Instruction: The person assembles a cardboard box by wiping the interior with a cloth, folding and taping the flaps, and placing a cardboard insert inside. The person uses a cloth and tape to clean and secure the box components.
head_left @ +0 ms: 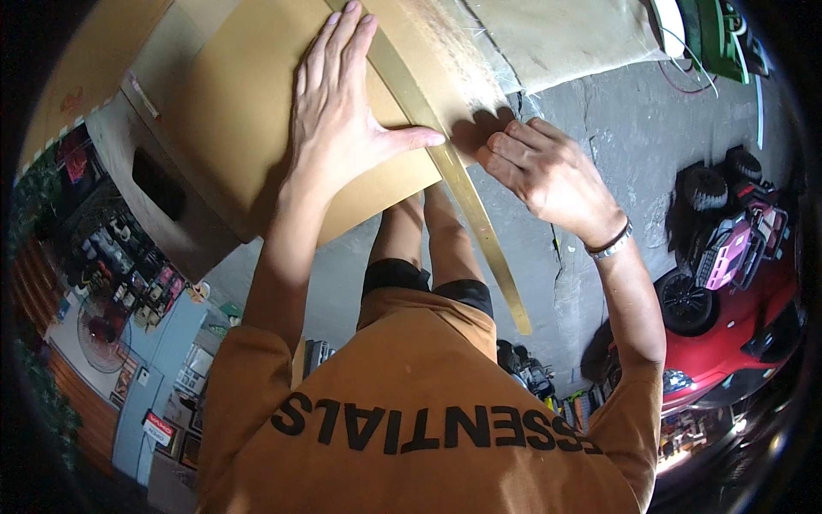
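Observation:
My left hand point(336, 124) lies flat on a tan cardboard sheet point(231, 94), fingers stretched toward the far side. Its fingertips and spread thumb press on a long brass-coloured metal straightedge point(484, 224), which runs along the sheet's right side and sticks out past its near edge. Just right of the straightedge, my right hand point(548, 176) is closed with the fingers curled in. Whatever it may hold is hidden by the fingers and their shadow. Beneath that shadow a worn board point(454, 60) shows beside the straightedge.
A dark phone-like object point(159, 184) lies on the surface at left. On the grey floor at right stand a pink toy vehicle point(728, 248) and a red toy car point(719, 343). A fan point(104, 336) and crowded shelves are at far left. A green item point(723, 43) sits at upper right.

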Available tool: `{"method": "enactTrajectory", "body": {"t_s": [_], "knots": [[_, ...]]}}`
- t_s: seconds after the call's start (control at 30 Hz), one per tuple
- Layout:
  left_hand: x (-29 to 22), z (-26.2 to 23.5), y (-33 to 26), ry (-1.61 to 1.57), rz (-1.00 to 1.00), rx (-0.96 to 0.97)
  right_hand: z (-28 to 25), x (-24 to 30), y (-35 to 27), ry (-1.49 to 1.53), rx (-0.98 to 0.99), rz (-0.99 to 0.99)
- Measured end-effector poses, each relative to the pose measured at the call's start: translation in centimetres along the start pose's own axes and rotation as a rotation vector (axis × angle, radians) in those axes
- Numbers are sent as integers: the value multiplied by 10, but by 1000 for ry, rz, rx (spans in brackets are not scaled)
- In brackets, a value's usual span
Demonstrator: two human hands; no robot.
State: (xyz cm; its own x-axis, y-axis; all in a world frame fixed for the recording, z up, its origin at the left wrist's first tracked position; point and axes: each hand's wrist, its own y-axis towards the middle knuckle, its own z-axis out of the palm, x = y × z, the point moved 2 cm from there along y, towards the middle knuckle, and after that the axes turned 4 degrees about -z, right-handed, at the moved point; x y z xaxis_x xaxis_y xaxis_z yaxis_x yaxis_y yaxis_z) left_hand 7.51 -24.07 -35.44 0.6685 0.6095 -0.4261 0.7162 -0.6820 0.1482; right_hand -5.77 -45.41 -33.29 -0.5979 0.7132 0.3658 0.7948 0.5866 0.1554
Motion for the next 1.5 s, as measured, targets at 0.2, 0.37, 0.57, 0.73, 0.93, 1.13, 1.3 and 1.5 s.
{"method": "enactTrajectory", "body": {"t_s": [0.2,0.37,0.57,0.73,0.93,1.13,1.3,1.5], "knots": [[0,-9,0,-9,-145,153,2,-1,5,-142,104,-45],[-1,-12,1,3,-167,188,12,-2,4,-222,199,-26],[0,-10,0,-4,-195,195,1,-25,2,109,62,103],[1,-9,0,12,-161,184,-5,-28,-1,291,94,24],[3,-9,-1,19,-162,185,-7,-19,9,156,99,-54],[4,-6,-3,23,-167,194,-11,-10,17,19,224,-70],[5,-4,-3,35,-180,209,-7,-8,20,-110,213,-114],[8,0,-4,52,-184,212,4,-9,15,-162,266,-90]]}}
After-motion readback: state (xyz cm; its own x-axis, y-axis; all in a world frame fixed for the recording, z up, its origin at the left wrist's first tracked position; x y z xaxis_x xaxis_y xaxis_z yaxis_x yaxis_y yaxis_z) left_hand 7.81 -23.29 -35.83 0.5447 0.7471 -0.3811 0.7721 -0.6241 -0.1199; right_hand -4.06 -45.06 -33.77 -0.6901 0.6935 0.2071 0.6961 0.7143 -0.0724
